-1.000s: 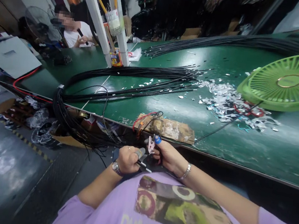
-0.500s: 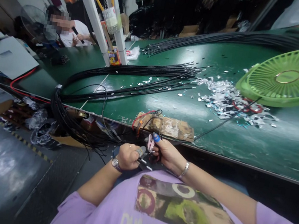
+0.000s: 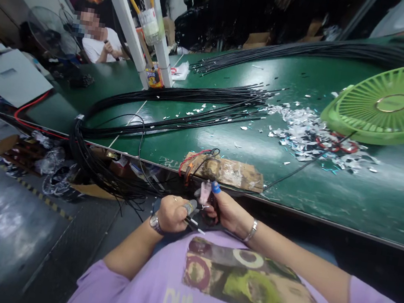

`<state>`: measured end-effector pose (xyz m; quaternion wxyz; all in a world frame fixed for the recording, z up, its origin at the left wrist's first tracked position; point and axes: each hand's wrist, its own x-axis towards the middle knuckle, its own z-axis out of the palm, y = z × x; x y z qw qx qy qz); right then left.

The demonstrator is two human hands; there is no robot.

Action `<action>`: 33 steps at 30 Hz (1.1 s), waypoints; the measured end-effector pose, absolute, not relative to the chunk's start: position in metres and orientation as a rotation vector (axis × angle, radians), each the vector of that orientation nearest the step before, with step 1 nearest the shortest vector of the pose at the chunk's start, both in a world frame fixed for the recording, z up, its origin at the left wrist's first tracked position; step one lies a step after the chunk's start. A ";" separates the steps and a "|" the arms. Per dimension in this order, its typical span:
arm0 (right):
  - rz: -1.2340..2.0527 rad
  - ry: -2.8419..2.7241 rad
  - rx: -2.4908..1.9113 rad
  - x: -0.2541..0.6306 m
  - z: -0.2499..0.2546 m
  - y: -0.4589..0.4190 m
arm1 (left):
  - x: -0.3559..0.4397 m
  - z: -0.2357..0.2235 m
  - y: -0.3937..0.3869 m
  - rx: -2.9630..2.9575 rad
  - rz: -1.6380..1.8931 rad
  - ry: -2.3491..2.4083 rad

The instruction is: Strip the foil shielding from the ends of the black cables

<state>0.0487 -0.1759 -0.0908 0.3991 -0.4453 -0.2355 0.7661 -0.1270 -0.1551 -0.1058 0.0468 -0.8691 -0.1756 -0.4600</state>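
Note:
My left hand (image 3: pixel 173 214) is closed in front of my body, its thumb in a grey covering. It grips thin black cables (image 3: pixel 190 220) whose white-tipped ends stick out toward my shirt. Just right of it, my right hand (image 3: pixel 229 210) is closed, with a blue wrap on the thumb. At its fingertips is a small pale pink piece (image 3: pixel 205 193) close to the left thumb; its kind is not clear. Behind both hands, at the bench edge, a worn wooden block (image 3: pixel 238 173) carries red and black wires.
Bundles of black cable (image 3: pixel 180 92) curve across the green bench (image 3: pixel 188 144) and hang over its left edge. White scraps (image 3: pixel 303 131) lie heaped by a green fan (image 3: pixel 391 104). White posts (image 3: pixel 120 12) rise at the back. A person (image 3: pixel 102 43) sits beyond.
My right hand and the pink piece have shifted slightly right, and the pink piece has turned. My left hand stays on the cables. The person beyond has raised their head and hands.

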 end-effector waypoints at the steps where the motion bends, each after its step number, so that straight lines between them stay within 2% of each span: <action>1: 1.952 -0.614 -1.127 0.050 -0.092 -0.177 | -0.128 -0.105 -0.157 -2.655 -1.413 -0.530; 11: 2.224 -1.062 -1.030 0.074 -0.089 -0.186 | -0.135 -0.105 -0.169 -2.812 -1.343 -0.443; 21: 1.918 -1.065 -1.356 0.060 -0.075 -0.192 | -0.132 -0.107 -0.168 -2.877 -1.233 -0.413; 26: 1.767 -0.907 -1.396 0.064 -0.080 -0.188 | -0.139 -0.096 -0.170 -2.802 -1.377 -0.431; 31: 2.056 -0.728 -1.093 0.064 -0.079 -0.179 | -0.138 -0.087 -0.168 -2.642 -1.423 -0.532; 33: 2.014 -0.774 -1.100 0.060 -0.078 -0.178 | -0.136 -0.090 -0.164 -2.600 -1.427 -0.563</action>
